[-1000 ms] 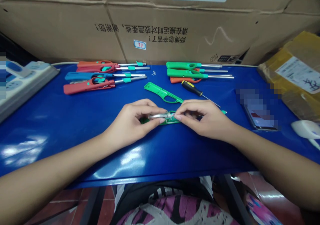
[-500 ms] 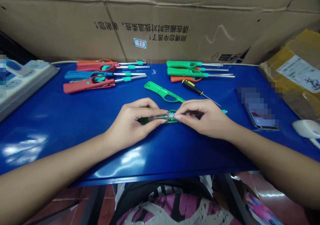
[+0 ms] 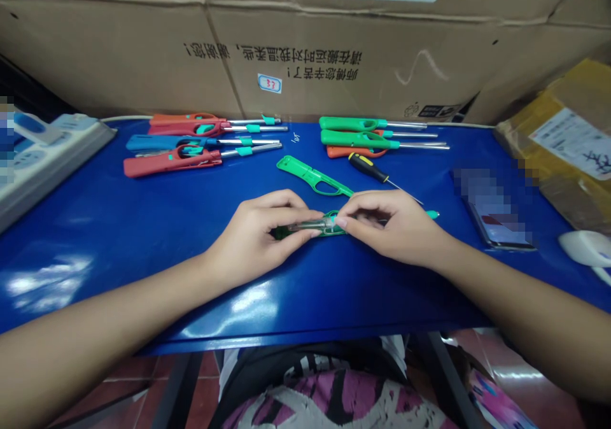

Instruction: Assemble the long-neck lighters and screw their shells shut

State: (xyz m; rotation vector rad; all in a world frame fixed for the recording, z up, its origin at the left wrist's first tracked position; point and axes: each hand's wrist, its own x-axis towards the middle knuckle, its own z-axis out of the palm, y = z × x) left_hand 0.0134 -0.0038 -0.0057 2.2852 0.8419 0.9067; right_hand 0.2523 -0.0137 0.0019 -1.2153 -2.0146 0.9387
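Observation:
My left hand (image 3: 267, 230) is closed around a clear gas lighter tank (image 3: 308, 225), its thumb and fingertips along the sides. Beneath the tank lies an open green lighter casing half (image 3: 329, 233) on the blue table. My right hand (image 3: 396, 225) pinches at the tank's right end, close to a small teal piece; its fingertips hide exactly what they grip. A teal tip (image 3: 433, 214) shows past the right hand. Just behind both hands rests the other green casing half (image 3: 303, 172). To its right is a black and yellow screwdriver (image 3: 367, 167).
Several red, orange and blue lighters (image 3: 172, 161) lie at the back left. Green and orange ones (image 3: 351, 138) lie at the back right. A phone (image 3: 494, 209), a white mouse-like object (image 3: 585, 247), a taped box (image 3: 573, 130) and a power strip (image 3: 52, 152) flank them. A large carton (image 3: 143, 66) stands behind.
My right fingertips have moved slightly closer over the tank's end, covering more of the small teal piece. The view has shifted a little; everything else stays in place.

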